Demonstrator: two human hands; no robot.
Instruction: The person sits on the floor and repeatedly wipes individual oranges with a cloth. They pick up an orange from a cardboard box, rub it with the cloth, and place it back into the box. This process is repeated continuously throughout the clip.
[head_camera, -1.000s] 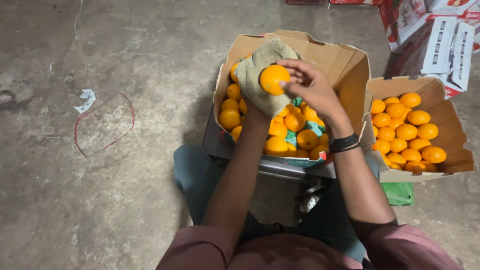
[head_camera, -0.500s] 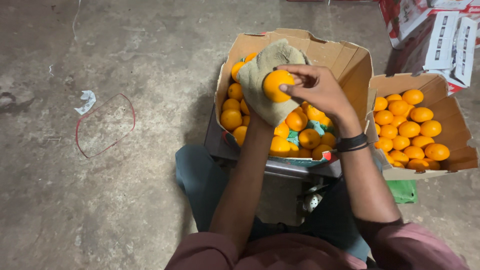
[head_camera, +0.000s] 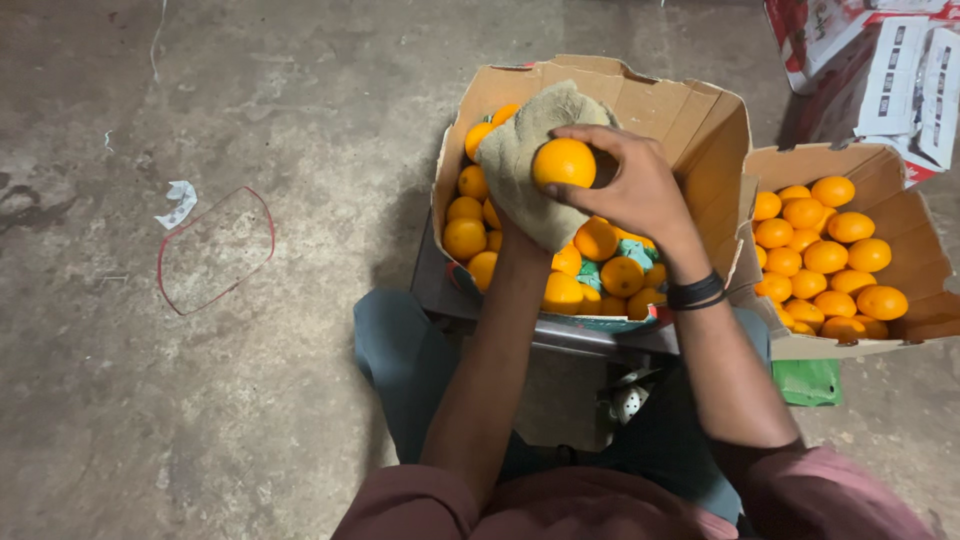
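Note:
My right hand (head_camera: 630, 190) grips an orange (head_camera: 563, 162) from the right side and presses it against a tan cloth (head_camera: 525, 160). That cloth is draped over my left hand (head_camera: 512, 232), which is almost wholly hidden under it, palm up. Both hands hover above an open cardboard box (head_camera: 690, 115) filled with oranges (head_camera: 580, 270). A black band circles my right wrist (head_camera: 695, 292).
A second open cardboard box (head_camera: 905, 215) holding several oranges stands to the right. Red and white cartons (head_camera: 880, 70) are stacked at the top right. A red wire loop (head_camera: 215, 250) and a paper scrap (head_camera: 178, 200) lie on the concrete floor at left. A green item (head_camera: 808, 382) lies under the right box.
The orange stays between my right hand and the cloth; my fingers have shifted slightly around it. The view has drifted a little.

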